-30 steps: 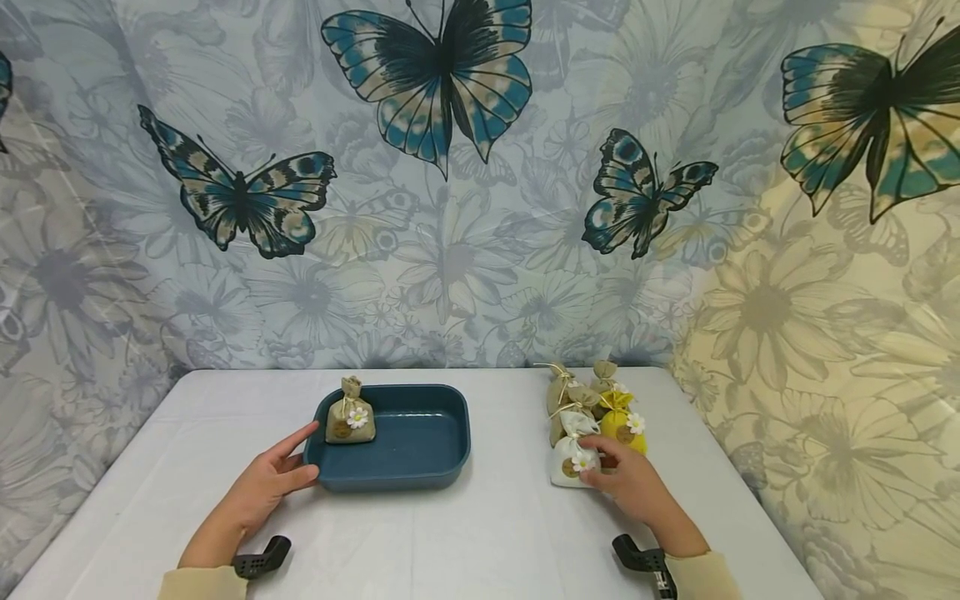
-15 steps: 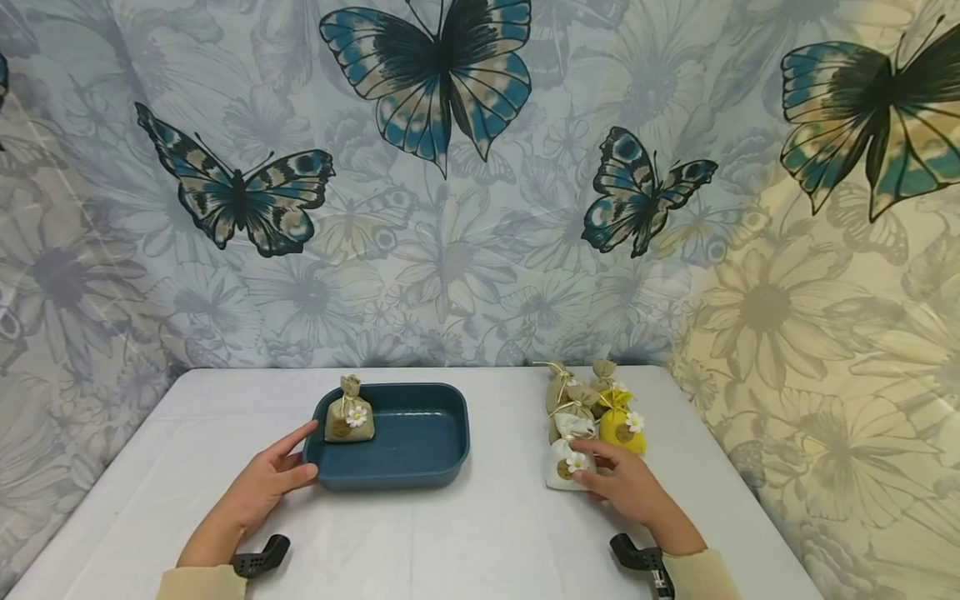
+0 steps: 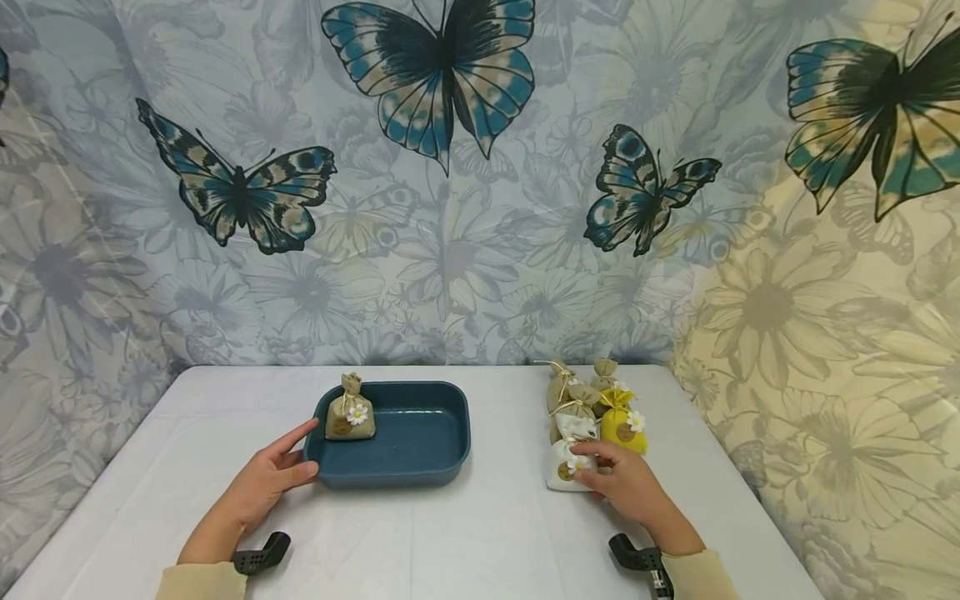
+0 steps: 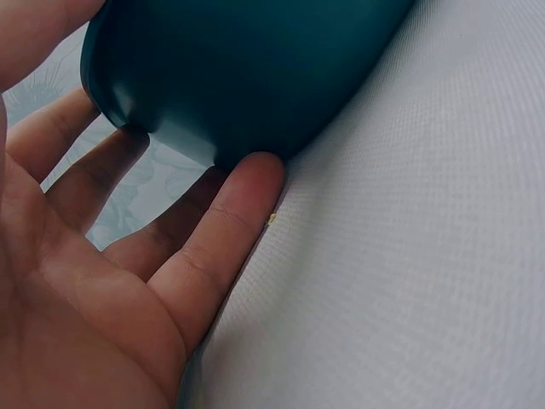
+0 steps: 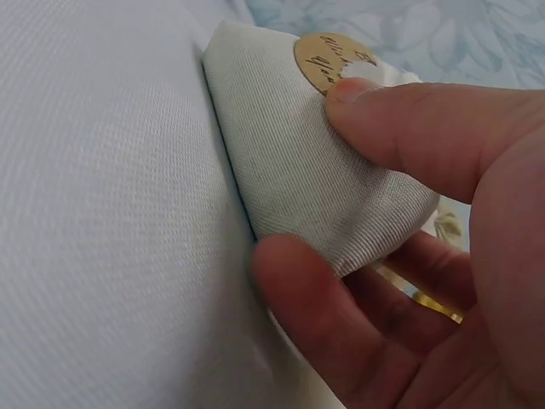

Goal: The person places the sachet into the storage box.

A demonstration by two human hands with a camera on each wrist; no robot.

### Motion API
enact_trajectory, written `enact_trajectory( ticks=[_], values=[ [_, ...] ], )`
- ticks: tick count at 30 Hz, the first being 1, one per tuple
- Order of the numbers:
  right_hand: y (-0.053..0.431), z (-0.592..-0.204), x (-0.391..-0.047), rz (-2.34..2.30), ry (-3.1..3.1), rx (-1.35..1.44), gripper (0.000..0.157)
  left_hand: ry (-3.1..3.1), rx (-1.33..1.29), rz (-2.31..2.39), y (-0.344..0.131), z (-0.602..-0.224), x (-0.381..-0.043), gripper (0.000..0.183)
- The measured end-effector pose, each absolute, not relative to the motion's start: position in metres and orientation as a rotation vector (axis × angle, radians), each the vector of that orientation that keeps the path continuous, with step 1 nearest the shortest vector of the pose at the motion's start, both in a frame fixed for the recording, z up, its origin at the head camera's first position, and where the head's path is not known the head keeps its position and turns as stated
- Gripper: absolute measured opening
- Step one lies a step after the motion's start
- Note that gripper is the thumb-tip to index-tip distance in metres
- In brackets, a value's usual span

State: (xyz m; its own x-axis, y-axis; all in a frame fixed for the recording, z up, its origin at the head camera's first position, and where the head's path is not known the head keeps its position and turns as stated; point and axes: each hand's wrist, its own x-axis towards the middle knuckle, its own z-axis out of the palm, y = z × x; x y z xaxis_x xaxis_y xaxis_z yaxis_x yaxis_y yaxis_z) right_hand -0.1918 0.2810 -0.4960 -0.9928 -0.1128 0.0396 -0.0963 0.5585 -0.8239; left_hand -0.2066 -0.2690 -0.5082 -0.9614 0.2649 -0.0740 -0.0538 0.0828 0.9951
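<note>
At the right of the table, my right hand (image 3: 626,483) pinches a small white drawstring sachet (image 3: 559,473) with a daisy and a round tan label. In the right wrist view, the thumb presses the label side of the sachet (image 5: 281,145) while fingers lie along its other side; its bottom edge is close to the cloth. My left hand (image 3: 258,487) touches the left end of a blue rectangular dish (image 3: 420,454) with extended fingers. Fingertips meet the underside corner of the dish (image 4: 247,77) in the left wrist view. A tan sachet (image 3: 349,418) stands in the dish's left part.
Behind the white sachet are several tan sachets (image 3: 577,402), with a yellow sachet (image 3: 621,429) to their right. White cloth (image 3: 495,533) covers the table. A butterfly-patterned backdrop (image 3: 450,275) rises behind and at both sides.
My right hand has shifted slightly left and toward me with the white sachet, away from the yellow one. The left hand and dish have stayed in place.
</note>
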Motion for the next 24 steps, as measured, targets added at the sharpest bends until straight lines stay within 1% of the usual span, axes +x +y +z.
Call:
enact_trajectory(
  ticks=[13, 18, 24],
  values=[
    [0.2812, -0.4973, -0.1921, -1.477, 2.803, -0.140, 0.029, 2.114, 0.252, 1.992, -0.2686, -0.5049, -0.2052, 0.076],
    [0.2812, -0.4935, -0.1902, -1.469, 2.855, -0.116, 0.029, 2.128, 0.270, 1.991, -0.2684, -0.5044, -0.2046, 0.075],
    [0.2832, -0.4876, -0.1897, -1.565, 2.831, -0.058, 0.031, 2.133, 0.276, 1.993, -0.2683, -0.5048, -0.2043, 0.074]
  ],
)
